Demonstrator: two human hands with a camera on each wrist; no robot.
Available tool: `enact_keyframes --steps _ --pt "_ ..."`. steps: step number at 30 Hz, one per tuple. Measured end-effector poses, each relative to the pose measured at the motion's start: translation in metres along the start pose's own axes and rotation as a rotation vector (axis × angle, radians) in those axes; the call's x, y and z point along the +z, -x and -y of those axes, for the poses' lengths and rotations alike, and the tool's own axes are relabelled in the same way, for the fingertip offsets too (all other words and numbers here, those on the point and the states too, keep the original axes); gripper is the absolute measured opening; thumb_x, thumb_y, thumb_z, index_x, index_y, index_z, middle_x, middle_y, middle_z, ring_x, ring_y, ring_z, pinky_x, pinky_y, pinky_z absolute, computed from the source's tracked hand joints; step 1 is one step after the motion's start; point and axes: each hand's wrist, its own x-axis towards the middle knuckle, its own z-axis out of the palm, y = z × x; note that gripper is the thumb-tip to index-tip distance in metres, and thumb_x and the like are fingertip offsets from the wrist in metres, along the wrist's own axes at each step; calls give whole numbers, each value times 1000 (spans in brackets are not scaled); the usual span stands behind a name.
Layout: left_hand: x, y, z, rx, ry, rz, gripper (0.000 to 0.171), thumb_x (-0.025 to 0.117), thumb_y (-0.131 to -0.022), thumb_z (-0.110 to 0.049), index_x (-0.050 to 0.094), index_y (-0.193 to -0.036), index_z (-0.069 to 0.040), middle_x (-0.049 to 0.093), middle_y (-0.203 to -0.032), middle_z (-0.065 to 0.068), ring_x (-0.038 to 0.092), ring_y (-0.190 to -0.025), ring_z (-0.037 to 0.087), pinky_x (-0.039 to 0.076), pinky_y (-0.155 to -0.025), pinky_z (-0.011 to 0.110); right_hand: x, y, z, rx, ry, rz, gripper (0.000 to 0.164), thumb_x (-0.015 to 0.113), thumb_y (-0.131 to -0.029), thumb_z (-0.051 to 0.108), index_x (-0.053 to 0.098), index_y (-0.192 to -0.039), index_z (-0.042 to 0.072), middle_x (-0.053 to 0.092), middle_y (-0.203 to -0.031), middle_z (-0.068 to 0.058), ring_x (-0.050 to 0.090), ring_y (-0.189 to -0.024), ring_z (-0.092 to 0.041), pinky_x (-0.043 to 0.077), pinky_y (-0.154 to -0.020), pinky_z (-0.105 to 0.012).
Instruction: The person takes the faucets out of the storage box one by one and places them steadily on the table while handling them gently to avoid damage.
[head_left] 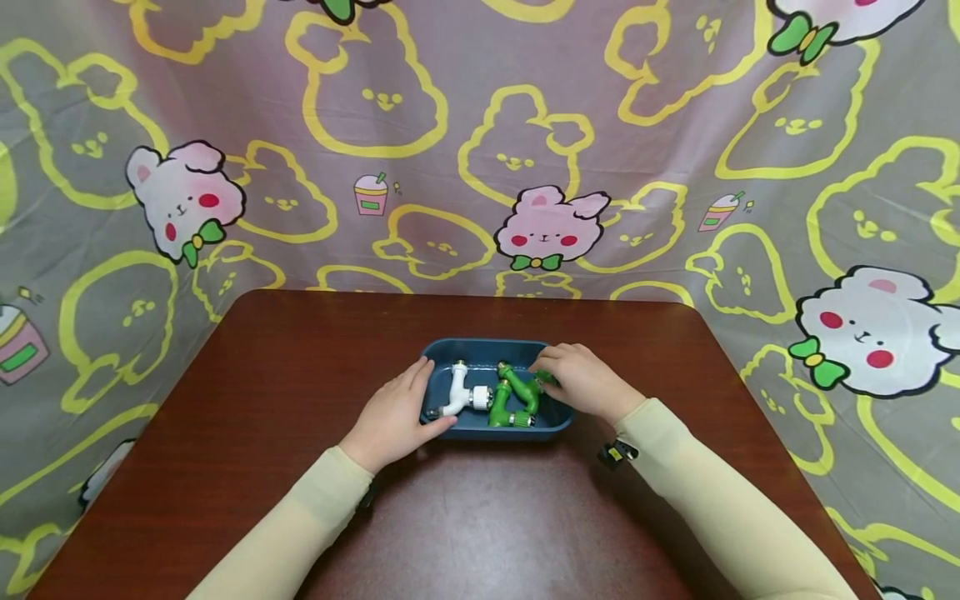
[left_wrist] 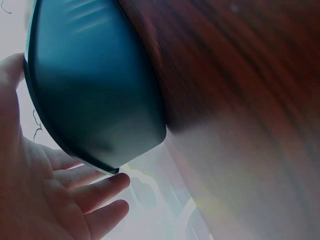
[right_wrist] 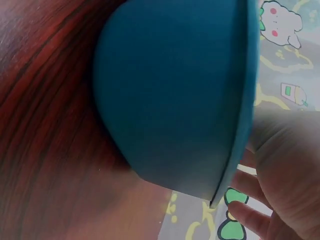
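Observation:
A dark blue tray stands on the table with several plastic taps in it. A white tap lies in its left part. Two green taps lie close together to the right, a front one and a rear one. My left hand rests against the tray's left end, thumb along the front rim and fingers extended. Over the right rim reaches my right hand, its fingers and thumb pinching the rear green tap's outer end. In the right wrist view the tray wall hides that grip.
The tray sits on a brown wooden table near its middle. A curtain printed with cartoon figures hangs behind and at both sides. A small black device is at the right wrist.

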Motion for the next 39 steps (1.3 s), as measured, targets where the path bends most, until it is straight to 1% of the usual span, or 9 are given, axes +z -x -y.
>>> enact_keyframes --steps 5,9,12,17,22,27,31,34,39 --pt "1 0 0 0 -3 -4 99 71 -89 -62 38 -156 3 41 -160 23 48 -144 37 44 -115 52 4 -2 -1 -14 53 50 36 85 -86 19 76 -120 12 73 -116 -4 66 -109 -24 54 -97 -47" --pt "0 0 0 0 -2 -3 99 72 -89 -62 38 -156 3 41 -160 23 48 -144 37 44 -115 52 4 -3 0 -7 72 95 38 86 -85 19 76 -121 12 73 -118 -6 66 -112 -26 53 -97 -48" --pt "0 -1 -1 8 -4 -11 99 72 -89 -61 39 -155 4 42 -160 24 49 -143 38 45 -114 53 3 -3 1 2 75 113 38 87 -85 19 76 -121 11 73 -118 -6 66 -112 -26 52 -96 -48" --pt "-1 -1 -3 6 -7 -12 100 73 -88 -62 39 -155 4 41 -160 24 49 -143 39 45 -114 53 2 -5 2 -5 101 118 36 86 -85 18 76 -119 11 72 -116 -7 66 -111 -27 52 -95 -48" --pt "-2 0 -4 2 -9 -7 99 73 -88 -62 39 -155 4 41 -161 24 49 -143 39 44 -114 54 5 -5 2 -16 133 105 36 87 -83 17 77 -117 11 73 -114 -6 67 -109 -27 53 -93 -47" --pt "-2 1 -3 -1 -13 -4 99 72 -89 -62 39 -155 3 41 -161 23 48 -144 38 44 -114 54 9 -7 4 19 170 113 39 88 -82 15 76 -119 9 73 -115 -7 67 -108 -28 53 -93 -48" --pt "-2 1 -3 -6 -9 -3 99 72 -89 -62 39 -155 3 40 -161 23 48 -144 38 44 -114 54 10 -9 8 47 202 108 38 88 -80 9 77 -116 9 73 -113 -7 68 -107 -28 54 -94 -48" --pt "-3 2 -3 -8 -3 -4 99 73 -88 -62 40 -155 3 40 -161 24 48 -144 39 44 -114 55 11 -10 10 60 231 100 35 85 -81 4 78 -114 11 74 -112 -6 69 -105 -26 54 -92 -47" --pt "-3 2 -4 -12 -6 -3 99 72 -88 -62 39 -155 3 40 -161 23 48 -144 39 44 -114 55 12 -11 13 81 262 95 29 75 -88 -3 79 -112 12 75 -109 -5 71 -101 -24 55 -89 -46"
